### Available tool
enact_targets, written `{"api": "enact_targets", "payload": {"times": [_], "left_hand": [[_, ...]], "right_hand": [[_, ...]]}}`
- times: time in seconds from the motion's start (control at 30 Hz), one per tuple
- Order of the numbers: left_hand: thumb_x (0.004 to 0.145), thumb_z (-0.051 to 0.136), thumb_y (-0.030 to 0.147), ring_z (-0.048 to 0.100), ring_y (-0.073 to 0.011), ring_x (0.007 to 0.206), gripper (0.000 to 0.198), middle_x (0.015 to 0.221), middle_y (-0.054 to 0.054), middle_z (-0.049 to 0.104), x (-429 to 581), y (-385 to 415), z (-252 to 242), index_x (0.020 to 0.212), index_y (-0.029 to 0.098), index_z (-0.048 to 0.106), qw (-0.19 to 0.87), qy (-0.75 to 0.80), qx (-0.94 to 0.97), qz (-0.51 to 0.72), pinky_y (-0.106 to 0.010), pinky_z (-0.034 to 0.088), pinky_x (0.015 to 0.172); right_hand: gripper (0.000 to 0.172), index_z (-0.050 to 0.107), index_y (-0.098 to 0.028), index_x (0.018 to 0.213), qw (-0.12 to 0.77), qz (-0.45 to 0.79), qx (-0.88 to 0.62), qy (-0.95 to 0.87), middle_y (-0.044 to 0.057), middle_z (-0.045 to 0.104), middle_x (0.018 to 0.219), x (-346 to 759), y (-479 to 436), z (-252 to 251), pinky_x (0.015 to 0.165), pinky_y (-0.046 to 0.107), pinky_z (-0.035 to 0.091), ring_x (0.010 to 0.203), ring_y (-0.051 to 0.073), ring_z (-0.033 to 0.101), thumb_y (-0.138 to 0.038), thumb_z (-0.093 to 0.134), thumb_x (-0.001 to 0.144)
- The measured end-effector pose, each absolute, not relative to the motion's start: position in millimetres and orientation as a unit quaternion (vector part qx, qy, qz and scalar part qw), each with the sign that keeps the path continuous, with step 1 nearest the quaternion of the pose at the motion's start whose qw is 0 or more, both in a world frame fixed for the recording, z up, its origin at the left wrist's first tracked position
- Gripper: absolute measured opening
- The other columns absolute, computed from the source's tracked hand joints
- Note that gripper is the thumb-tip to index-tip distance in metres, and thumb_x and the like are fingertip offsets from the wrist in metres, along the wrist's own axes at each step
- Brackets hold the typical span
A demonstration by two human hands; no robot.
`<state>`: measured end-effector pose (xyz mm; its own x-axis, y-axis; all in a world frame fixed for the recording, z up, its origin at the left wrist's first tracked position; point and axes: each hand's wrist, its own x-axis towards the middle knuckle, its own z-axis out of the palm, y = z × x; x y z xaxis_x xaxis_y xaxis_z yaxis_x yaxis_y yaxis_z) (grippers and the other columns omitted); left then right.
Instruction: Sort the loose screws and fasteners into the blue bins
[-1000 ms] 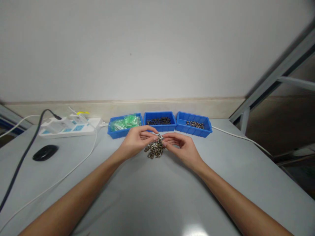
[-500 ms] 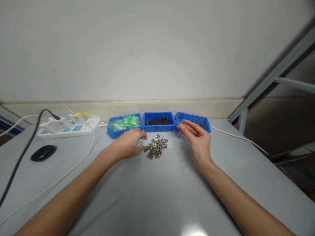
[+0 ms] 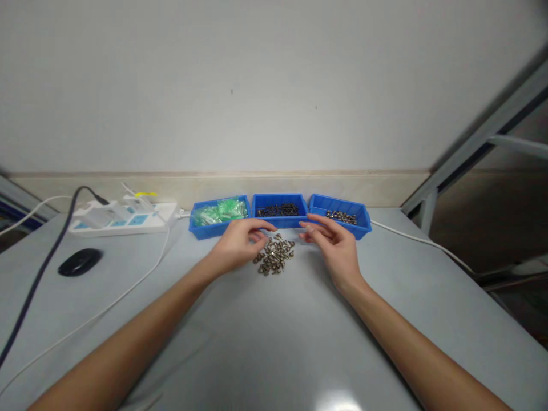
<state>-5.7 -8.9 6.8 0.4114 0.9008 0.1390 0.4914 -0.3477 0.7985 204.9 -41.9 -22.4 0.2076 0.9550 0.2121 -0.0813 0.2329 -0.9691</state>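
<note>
A loose pile of silvery-brown screws [image 3: 276,256] lies on the grey table. My left hand [image 3: 242,242] hovers at the pile's left edge, thumb and fingers apart, with nothing visible between them. To the right of the pile is my right hand [image 3: 336,245], in front of the right blue bin [image 3: 362,224]; its thumb and fingertips are close together, and whether they hold anything is too small to tell. That bin has some metal screws [image 3: 341,217] inside. Dark screws [image 3: 278,210] fill part of the middle blue bin [image 3: 280,222].
Green and clear plastic packets [image 3: 222,211] lie in the left blue bin [image 3: 205,232]. Farther left are a white power strip [image 3: 145,227] with plugs, a black mouse [image 3: 80,262] and cables. A wall stands behind the bins; a metal frame [image 3: 462,148] is at right.
My left hand has moved right, over the pile's edge. My right hand has shifted left, away from the right bin, uncovering more of the screws inside. The view has shifted slightly.
</note>
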Motion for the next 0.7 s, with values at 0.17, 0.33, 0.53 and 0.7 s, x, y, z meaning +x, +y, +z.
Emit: {"api": "enact_targets", "payload": {"times": [0.17,0.33,0.53,0.7], "left_hand": [[0.080,0.064,0.020,0.072,-0.0200,0.091,0.014,0.096,-0.010,0.075,-3.3,-12.7,16.1,0.088,0.012,0.073,0.464,0.426,0.690,0.358,-0.035,0.057,0.091],[0.075,0.074,0.021,0.073,-0.0209,0.088,0.036,0.093,-0.009,0.073,-0.3,-14.5,13.5,0.109,0.012,0.066,0.528,0.414,0.632,0.389,-0.035,0.059,0.087],[0.075,0.078,0.022,0.074,-0.0208,0.088,0.052,0.096,-0.009,0.072,2.4,-16.3,8.2,0.122,0.013,0.058,0.530,0.393,0.629,0.411,-0.037,0.060,0.088],[0.074,0.077,0.021,0.073,-0.0218,0.092,0.060,0.108,-0.011,0.070,3.5,-18.1,8.4,0.129,0.014,0.052,0.533,0.377,0.643,0.400,-0.040,0.060,0.089]], "right_hand": [[0.027,0.073,-0.018,0.099,0.562,0.454,-0.448,-0.527,0.007,0.077,0.086,200.7,-46.0,-21.1,0.074,0.035,0.059,0.072,0.019,0.073,-0.033,0.075,0.077],[0.027,0.073,-0.018,0.099,0.528,0.476,-0.424,-0.561,0.007,0.077,0.087,196.9,-48.8,-22.8,0.079,0.035,0.058,0.078,0.018,0.072,-0.032,0.077,0.076],[0.033,0.075,-0.021,0.102,0.521,0.522,-0.405,-0.541,0.007,0.078,0.093,195.1,-50.4,-20.1,0.085,0.039,0.059,0.086,0.020,0.073,-0.034,0.081,0.073],[0.031,0.077,-0.022,0.098,0.517,0.553,-0.397,-0.519,0.006,0.078,0.093,195.4,-50.9,-16.6,0.088,0.039,0.058,0.084,0.019,0.074,-0.035,0.082,0.070]]}}
